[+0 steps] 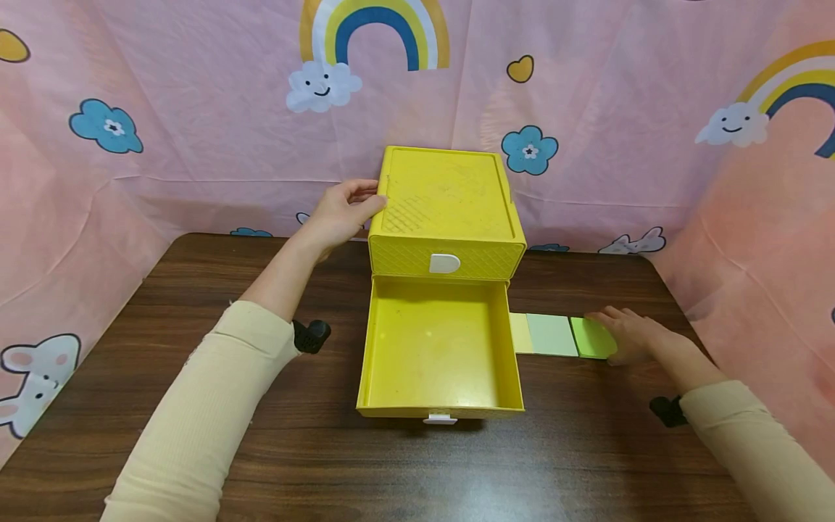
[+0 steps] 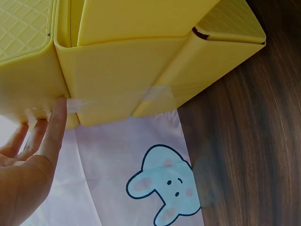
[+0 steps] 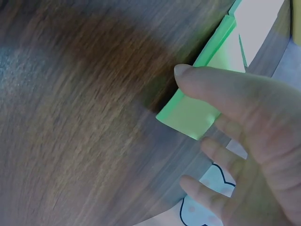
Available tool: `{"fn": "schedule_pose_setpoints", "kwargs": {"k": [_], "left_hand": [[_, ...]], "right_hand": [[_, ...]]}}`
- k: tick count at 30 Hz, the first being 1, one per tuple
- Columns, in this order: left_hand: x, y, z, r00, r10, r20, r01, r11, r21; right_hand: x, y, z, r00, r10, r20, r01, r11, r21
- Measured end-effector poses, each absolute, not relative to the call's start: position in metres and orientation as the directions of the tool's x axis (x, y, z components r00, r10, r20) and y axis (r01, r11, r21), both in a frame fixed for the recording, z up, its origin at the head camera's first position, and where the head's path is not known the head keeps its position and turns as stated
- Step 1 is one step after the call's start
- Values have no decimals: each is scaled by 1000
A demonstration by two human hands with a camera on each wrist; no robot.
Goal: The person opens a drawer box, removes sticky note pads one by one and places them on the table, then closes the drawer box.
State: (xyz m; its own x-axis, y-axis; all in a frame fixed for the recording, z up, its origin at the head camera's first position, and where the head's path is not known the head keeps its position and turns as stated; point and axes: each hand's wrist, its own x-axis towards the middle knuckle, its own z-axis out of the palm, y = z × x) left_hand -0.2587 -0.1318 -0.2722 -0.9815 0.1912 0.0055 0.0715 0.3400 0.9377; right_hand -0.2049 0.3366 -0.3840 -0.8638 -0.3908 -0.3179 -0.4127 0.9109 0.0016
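Note:
A yellow two-drawer box stands on the table, its lower drawer pulled out and its upper one pushed in. My left hand is at the box's left side; in the left wrist view, straight fingertips touch the yellow wall beside clear tape. To the right of the drawer, a bright green sticky note pad lies flat. Around its right end is my right hand, thumb at the near edge and fingers loosely spread toward the far side. The right index finger is mostly hidden in the right wrist view.
Left of the green pad lie a pale mint sticky note pad and a pale yellow one, in a row reaching the drawer's side. The dark wooden table ends at a pink patterned cloth hanging behind the box.

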Motion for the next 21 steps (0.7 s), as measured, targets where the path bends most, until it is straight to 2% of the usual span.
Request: {"fn": "schedule_pose_setpoints", "kwargs": {"k": [21], "left_hand": [[-260, -132, -273, -983, 185, 0, 64, 338, 939]], "right_hand": [[-206, 332, -383, -846, -404, -348, -401, 912, -85]]}}
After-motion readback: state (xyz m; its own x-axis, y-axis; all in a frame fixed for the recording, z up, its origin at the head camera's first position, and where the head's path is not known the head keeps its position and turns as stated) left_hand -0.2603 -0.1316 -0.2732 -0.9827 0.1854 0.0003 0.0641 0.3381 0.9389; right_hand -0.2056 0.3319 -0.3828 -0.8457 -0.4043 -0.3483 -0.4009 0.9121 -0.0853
